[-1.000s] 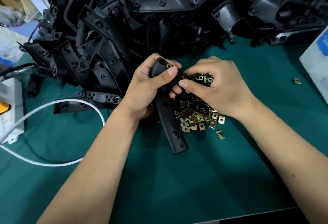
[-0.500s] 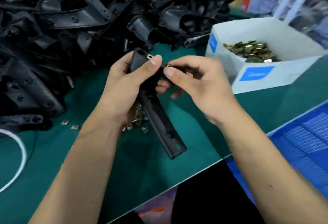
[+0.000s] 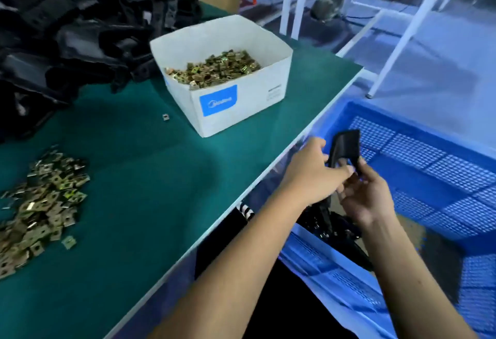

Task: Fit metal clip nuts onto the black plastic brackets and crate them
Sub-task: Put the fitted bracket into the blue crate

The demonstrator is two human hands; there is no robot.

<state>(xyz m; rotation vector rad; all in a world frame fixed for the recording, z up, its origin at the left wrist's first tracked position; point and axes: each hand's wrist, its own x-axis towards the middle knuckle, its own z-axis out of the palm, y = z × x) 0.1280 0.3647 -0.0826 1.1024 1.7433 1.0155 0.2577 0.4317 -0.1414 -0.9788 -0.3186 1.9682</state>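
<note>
Both hands hold one long black plastic bracket point(image 3: 346, 144) past the right edge of the green table, over the near rim of the blue mesh crate point(image 3: 418, 166). My left hand point(image 3: 312, 174) grips its middle. My right hand point(image 3: 366, 196) pinches it from the right. The bracket's upper end sticks up above the fingers; its lower end hangs down below the hands. The image is motion-blurred, so no clip nut shows on the bracket. A loose heap of brass-coloured clip nuts point(image 3: 40, 204) lies on the table at the left.
A white cardboard box point(image 3: 241, 97) half full of clip nuts stands at the table's right side. A big pile of black brackets point(image 3: 69, 32) fills the back left. One stray nut point(image 3: 166, 117) lies beside the box. White table legs stand beyond the crate.
My view has swung right. Both hands have carried the bracket from above the nut heap off the table's right edge to over the blue crate.
</note>
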